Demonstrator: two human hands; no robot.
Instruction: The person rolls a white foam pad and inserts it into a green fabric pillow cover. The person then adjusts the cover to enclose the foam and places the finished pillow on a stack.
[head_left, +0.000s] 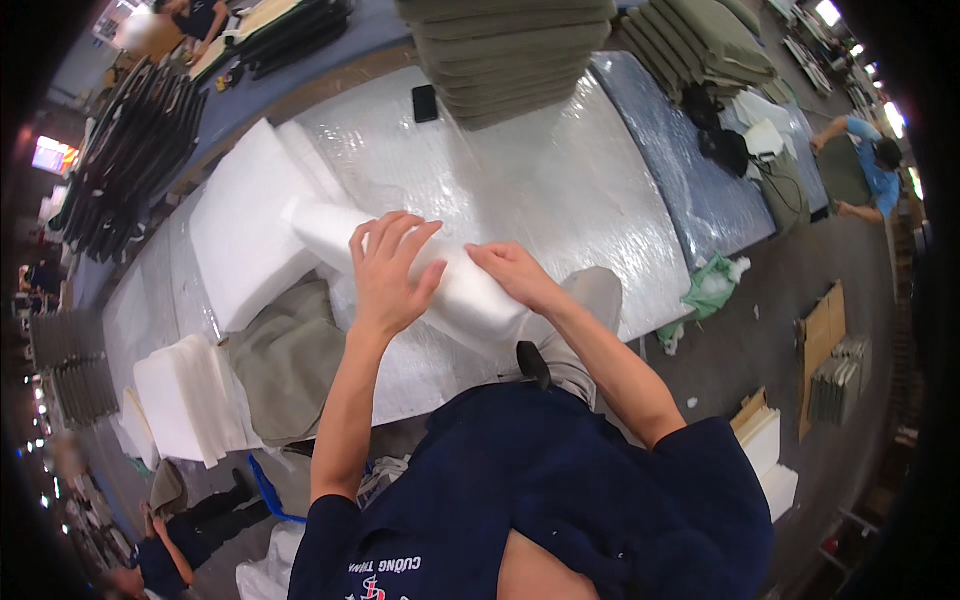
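A long white padding piece (470, 295), folded or rolled, lies across the table edge in front of my body. My left hand (392, 270) rests on it with fingers spread and slightly curled. My right hand (512, 272) has its fingers pressed together on the near right part of that padding. To the left of my left hand lies a thick stack of white foam sheets (250, 225). An olive-grey fabric cover (285, 360) sits just below the stack.
The table (520, 180) is wrapped in clear plastic. Olive cushions (510, 60) are piled at its far side, near a black phone (425, 103). More white foam (180, 395) stands at the near left. A green plastic bag (715, 285) hangs at the right edge. Other people work nearby.
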